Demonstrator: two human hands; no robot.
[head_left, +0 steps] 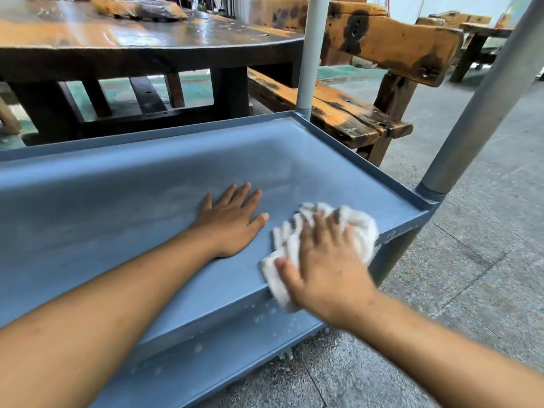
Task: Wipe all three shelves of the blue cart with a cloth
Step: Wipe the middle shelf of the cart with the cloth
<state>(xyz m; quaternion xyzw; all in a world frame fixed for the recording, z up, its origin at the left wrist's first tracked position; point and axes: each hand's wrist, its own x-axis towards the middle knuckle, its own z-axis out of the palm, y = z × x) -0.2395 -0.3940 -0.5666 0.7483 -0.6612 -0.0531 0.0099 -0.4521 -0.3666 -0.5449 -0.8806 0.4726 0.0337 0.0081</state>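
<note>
A blue cart shelf (pixel 123 207) with a raised rim fills the middle of the head view. My left hand (pixel 232 219) lies flat on its floor, fingers straight and spread. My right hand (pixel 321 260) presses a crumpled white cloth (pixel 356 222) onto the shelf near its right front corner, fingers spread over the cloth. Part of the cloth hangs over the front rim. A lower blue shelf (pixel 223 348) shows below the front rim, speckled with white bits.
Two grey cart posts rise at the right, the back post (pixel 309 54) and the front post (pixel 482 107). A dark wooden table (pixel 123 39) and a worn wooden bench (pixel 347 110) stand behind the cart. Grey tiled floor (pixel 471 290) lies to the right.
</note>
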